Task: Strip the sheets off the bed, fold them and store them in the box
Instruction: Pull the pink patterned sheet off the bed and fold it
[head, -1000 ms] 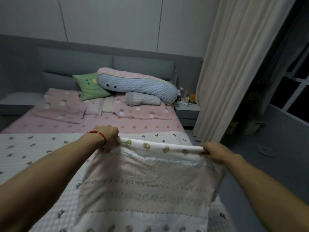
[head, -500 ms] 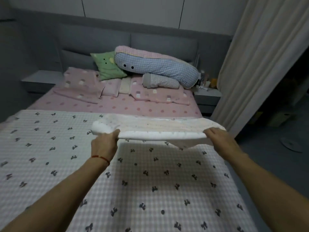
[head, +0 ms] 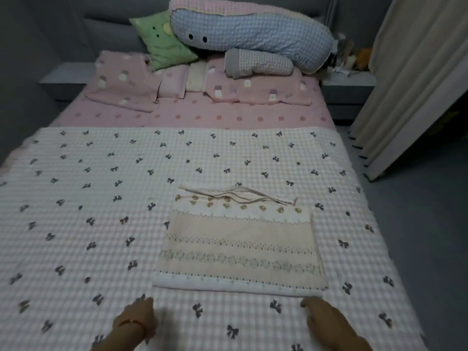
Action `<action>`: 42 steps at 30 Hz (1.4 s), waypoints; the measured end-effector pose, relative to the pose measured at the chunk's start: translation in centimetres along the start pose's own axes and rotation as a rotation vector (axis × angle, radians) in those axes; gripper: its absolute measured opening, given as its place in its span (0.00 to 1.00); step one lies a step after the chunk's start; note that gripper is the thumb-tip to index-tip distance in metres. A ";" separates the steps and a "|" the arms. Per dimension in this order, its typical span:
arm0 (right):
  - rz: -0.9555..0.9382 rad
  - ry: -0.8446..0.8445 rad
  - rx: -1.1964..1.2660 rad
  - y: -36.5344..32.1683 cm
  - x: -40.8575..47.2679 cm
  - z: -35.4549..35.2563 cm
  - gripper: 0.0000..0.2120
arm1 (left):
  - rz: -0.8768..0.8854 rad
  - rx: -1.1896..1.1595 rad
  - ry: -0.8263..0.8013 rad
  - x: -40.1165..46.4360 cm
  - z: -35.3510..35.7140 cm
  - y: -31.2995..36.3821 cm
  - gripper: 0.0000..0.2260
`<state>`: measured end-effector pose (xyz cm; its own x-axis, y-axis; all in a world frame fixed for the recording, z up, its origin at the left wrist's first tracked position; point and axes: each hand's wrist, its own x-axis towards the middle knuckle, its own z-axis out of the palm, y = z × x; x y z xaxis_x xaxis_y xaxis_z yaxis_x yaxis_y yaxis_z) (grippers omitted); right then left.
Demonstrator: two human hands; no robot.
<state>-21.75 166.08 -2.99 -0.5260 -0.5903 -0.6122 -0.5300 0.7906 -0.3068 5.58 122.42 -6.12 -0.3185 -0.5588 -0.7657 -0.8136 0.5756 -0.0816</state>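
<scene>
half a second before, both hands held the folded sheet point(head: 239, 243) up over the bed; now it lay flat on the bow-print cover point(head: 101, 198), toward the right side, its far edges a little loose. left hand point(head: 138, 319) and right hand point(head: 321, 317) had let go and rested just short of its near edge, fingers relaxed, holding nothing. laying it flat likely kept the fold tidy. no box was in view.

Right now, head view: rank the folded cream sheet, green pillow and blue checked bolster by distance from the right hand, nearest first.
1. Folded cream sheet: just ahead of the right hand, on the bow-print cover.
2. Green pillow: far end, left, against the headboard.
3. Blue checked bolster: far end, centre-right.
2 and 3 are too close to call.
</scene>
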 end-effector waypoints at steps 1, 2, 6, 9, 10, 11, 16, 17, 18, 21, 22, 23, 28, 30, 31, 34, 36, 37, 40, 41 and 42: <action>0.001 0.031 0.047 -0.4 1.2 -0.6 0.17 | 0.032 0.007 0.048 -1.7 -1.9 1.9 0.21; -0.017 0.141 0.058 0.0 2.7 -1.6 0.17 | 0.071 0.038 0.102 -3.5 -3.8 3.7 0.20; -0.054 0.296 0.028 0.8 11.2 -3.9 0.22 | 0.194 0.015 0.222 0.6 -7.6 9.4 0.17; -0.036 0.326 -0.079 1.3 18.7 -5.9 0.25 | 0.279 -0.007 0.352 7.1 -9.8 13.1 0.16; -0.044 0.345 -0.109 1.6 20.3 -7.1 0.25 | 0.299 -0.025 0.396 8.3 -11.0 14.1 0.17; -0.023 0.333 -0.117 1.6 22.1 -7.8 0.26 | 0.315 -0.068 0.429 10.1 -11.7 15.3 0.18; 0.065 0.363 -0.151 3.3 29.5 -9.1 0.26 | 0.366 0.061 0.562 19.6 -17.0 18.5 0.22; 0.078 0.359 -0.159 3.3 30.0 -9.2 0.28 | 0.366 0.126 0.516 20.6 -17.9 18.5 0.25; 0.083 0.364 -0.195 3.7 30.7 -8.8 0.30 | 0.346 0.186 0.471 21.4 -18.0 18.6 0.29; 0.078 0.373 -0.323 3.7 31.2 -9.8 0.31 | 0.271 0.333 0.466 21.9 -18.5 18.9 0.34; 0.079 0.382 -0.366 3.5 31.1 -10.4 0.30 | 0.252 0.385 0.480 21.9 -18.5 18.8 0.33; 0.092 0.382 -0.390 3.3 30.8 -11.0 0.28 | 0.239 0.433 0.479 21.9 -18.6 18.7 0.31; 0.075 0.494 -0.533 2.4 28.4 -11.9 0.20 | 0.314 0.562 0.558 19.2 -19.3 17.2 0.04; 0.031 0.547 -0.513 2.0 26.1 -11.9 0.14 | 0.341 0.490 0.545 17.0 -19.4 15.6 0.05; 0.030 0.540 -0.492 1.8 24.6 -11.9 0.13 | 0.355 0.483 0.525 15.4 -19.4 14.9 0.05; 0.013 0.536 -0.489 1.0 18.7 -12.4 0.10 | 0.409 0.528 0.532 9.0 -18.4 12.5 0.06; -0.044 0.557 -0.486 0.1 14.3 -12.7 0.10 | 0.424 0.591 0.560 4.5 -16.7 10.3 0.07; -0.101 0.586 -0.473 0.0 12.4 -12.4 0.12 | 0.440 0.609 0.571 2.6 -15.4 9.4 0.09; -0.227 0.660 -0.456 0.1 5.3 -10.7 0.24 | 0.453 0.470 0.528 -3.3 -11.6 5.5 0.12; -0.238 0.648 -0.475 0.5 3.3 -9.9 0.28 | 0.467 0.397 0.506 -5.2 -10.6 4.4 0.12; -0.235 0.605 -0.478 0.7 0.9 -8.9 0.30 | 0.464 0.360 0.474 -7.3 -8.9 3.1 0.13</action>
<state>-28.52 164.60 2.74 -0.5615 -0.8271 -0.0275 -0.8271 0.5598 0.0505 1.02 122.99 4.91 -0.8312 -0.3616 -0.4224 -0.3617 0.9286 -0.0831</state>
